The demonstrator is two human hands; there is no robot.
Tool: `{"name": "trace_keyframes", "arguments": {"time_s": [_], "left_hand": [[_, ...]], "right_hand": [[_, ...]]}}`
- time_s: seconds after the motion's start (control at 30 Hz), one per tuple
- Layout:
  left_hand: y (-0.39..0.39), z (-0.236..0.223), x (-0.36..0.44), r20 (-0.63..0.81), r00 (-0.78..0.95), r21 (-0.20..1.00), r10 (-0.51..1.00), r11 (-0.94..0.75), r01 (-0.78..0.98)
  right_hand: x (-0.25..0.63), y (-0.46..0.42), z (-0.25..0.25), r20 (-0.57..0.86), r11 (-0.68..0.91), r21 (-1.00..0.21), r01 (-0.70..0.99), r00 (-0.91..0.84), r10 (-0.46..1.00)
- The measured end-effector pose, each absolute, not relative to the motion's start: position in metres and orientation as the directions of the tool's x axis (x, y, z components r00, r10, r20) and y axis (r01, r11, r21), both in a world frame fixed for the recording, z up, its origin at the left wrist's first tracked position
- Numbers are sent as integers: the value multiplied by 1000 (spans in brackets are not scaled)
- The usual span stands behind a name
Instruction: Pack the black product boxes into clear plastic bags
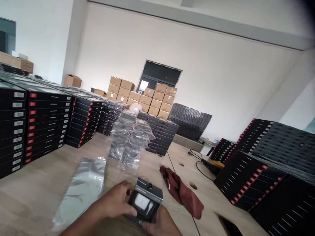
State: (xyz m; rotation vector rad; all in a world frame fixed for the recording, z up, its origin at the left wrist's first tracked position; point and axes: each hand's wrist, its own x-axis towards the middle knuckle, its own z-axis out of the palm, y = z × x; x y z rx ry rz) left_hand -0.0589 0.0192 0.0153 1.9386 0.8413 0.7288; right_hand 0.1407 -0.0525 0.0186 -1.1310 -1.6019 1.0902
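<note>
A small black retail box (145, 200) with a picture of a white device on its front is held between both hands, a little tilted, near the table's front edge. My left hand (118, 201) grips its left side, with the thumb on the front face. My right hand (159, 223) holds the lower right corner, and most of its fingers are hidden behind the box. Left of the hands, clear plastic bags (83, 180) lie flat on the wooden table (36, 193). To the right lies a crumpled dark red cloth (183, 193).
Stacks of black boxes stand at the left (46, 124) and right (248, 177). Ahead are plastic-wrapped boxes (130, 141), with brown cartons (150, 101) behind. A phone (230, 226), a black cable (201, 164) and a round table hole (193, 185) are on the right.
</note>
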Motion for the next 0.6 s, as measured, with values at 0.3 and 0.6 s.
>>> {"name": "trace_keyframes", "arguments": {"time_s": [0.3,0.6], "left_hand": [[12,15,-47,191,687,971,701,-238,-26],[3,-2,-33,-175,828,974,533,-27,223]], "right_hand": [[145,-57,50,249,232,-967,103,191,950],[150,-52,49,-73,227,-913,-339,683,727]]}}
